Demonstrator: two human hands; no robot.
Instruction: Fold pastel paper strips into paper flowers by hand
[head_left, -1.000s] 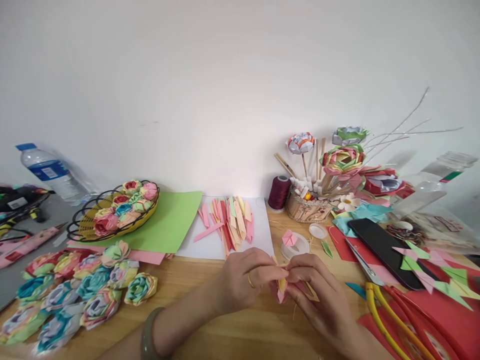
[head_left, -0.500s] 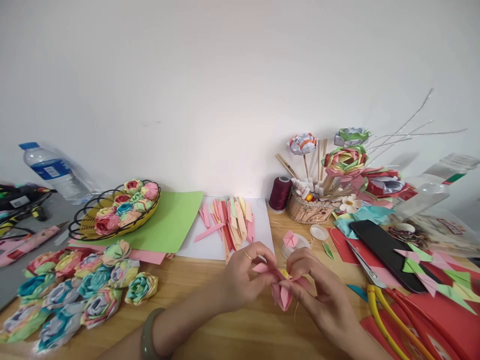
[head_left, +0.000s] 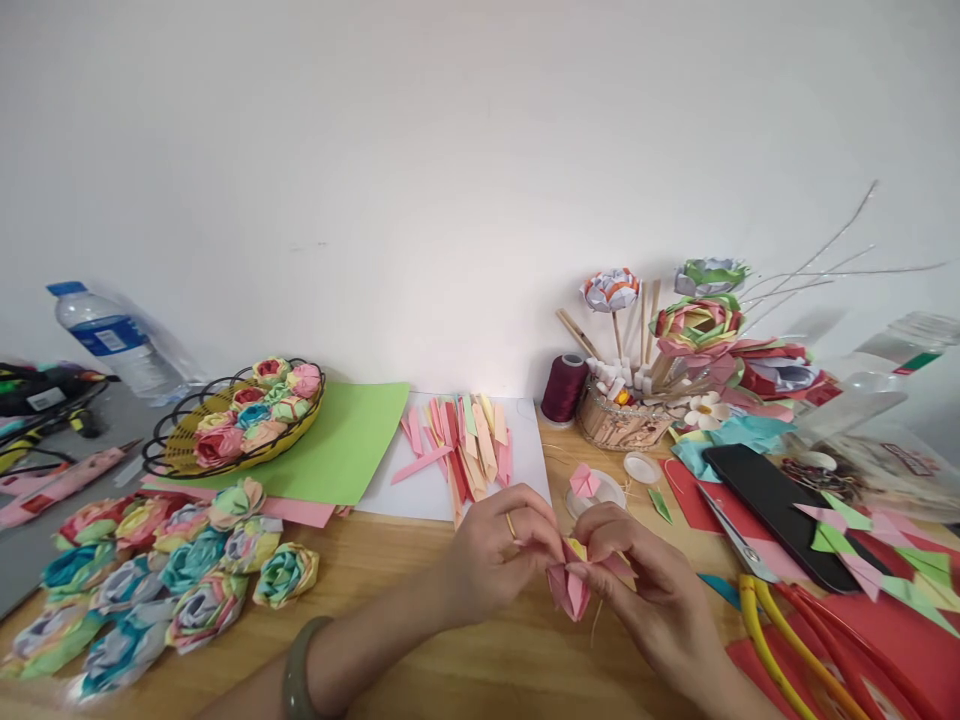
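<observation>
Between my two hands is a pink folded-paper flower (head_left: 571, 592) with a bit of yellow at its top. My left hand (head_left: 504, 548), wearing a ring, pinches it from the left. From the right, my right hand (head_left: 646, 582) holds it between thumb and fingers. A thin thread (head_left: 596, 625) hangs below it. Just beyond my right hand, a small pink folded-paper piece (head_left: 583, 481) rests on a round clear lid (head_left: 611, 492). Folded paper strips (head_left: 466, 445) in pink, peach and red lie on a white sheet (head_left: 420, 500) ahead of my hands.
Left are a yellow basket (head_left: 174, 440) of paper flowers, loose paper flowers (head_left: 206, 605) and a water bottle (head_left: 112, 335). Right are a thread spool (head_left: 564, 388), a decorated pot (head_left: 622, 420), small scissors (head_left: 739, 535), a phone (head_left: 780, 510) and yellow-handled scissors (head_left: 772, 640).
My left fingers have closed in on the pink paper flower, and a petal that stuck out by them no longer shows. The whole view has shifted slightly.
</observation>
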